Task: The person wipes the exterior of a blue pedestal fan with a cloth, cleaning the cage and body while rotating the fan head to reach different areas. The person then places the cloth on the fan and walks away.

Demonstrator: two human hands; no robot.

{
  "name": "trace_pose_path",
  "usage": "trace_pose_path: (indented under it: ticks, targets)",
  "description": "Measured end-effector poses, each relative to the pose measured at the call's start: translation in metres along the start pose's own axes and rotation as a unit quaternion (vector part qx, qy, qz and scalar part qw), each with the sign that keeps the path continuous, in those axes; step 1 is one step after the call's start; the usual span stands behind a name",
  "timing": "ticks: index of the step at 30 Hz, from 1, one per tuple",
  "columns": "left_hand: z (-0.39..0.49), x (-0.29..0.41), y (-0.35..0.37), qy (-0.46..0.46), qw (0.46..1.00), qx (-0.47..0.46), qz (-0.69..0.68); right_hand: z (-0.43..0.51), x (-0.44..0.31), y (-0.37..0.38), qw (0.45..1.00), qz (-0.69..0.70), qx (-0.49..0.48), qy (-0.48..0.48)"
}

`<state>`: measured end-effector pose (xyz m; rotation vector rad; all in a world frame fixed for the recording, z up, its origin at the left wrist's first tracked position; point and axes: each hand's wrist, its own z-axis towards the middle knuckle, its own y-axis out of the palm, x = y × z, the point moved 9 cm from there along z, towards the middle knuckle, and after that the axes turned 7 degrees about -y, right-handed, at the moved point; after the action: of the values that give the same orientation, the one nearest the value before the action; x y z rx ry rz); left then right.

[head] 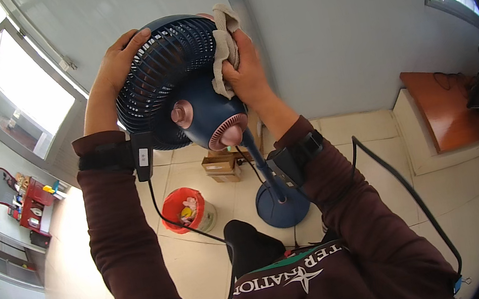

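Observation:
A dark blue pedestal fan (207,93) with pinkish trim stands before me, its round base on the tiled floor. My left hand (121,58) grips the outer rim of the fan's grille at the upper left, thumb on top and the other fingers partly hidden. At the right side of the fan head, my right hand (248,70) holds a beige cloth (224,51) against the edge of the housing. The cloth is bunched between thumb and fingers, with folds hanging over the grille's edge.
A bin with a red liner (188,211) and small cardboard boxes (222,166) are on the floor near the fan base. A reddish-brown desk (445,112) stands at right. An open door (24,94) is at left. Black cables run from straps on both my forearms.

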<state>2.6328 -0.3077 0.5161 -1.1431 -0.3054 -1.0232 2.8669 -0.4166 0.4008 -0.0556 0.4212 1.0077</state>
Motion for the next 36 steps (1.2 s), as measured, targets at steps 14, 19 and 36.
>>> trace_pose_path:
  ticks: [14,19,36]
  targets:
    - [-0.004,0.002,0.000,-0.004,1.000,0.016,0.013,0.015,-0.012,0.014,0.993,-0.098,-0.055,0.025]
    - [-0.001,0.005,-0.001,0.037,0.998,0.030,0.040,0.016,-0.003,0.023,0.992,0.029,-0.082,0.094]
    - [0.006,-0.004,0.001,0.050,0.997,0.026,0.061,0.019,-0.017,0.028,0.987,-0.140,-0.081,-0.012]
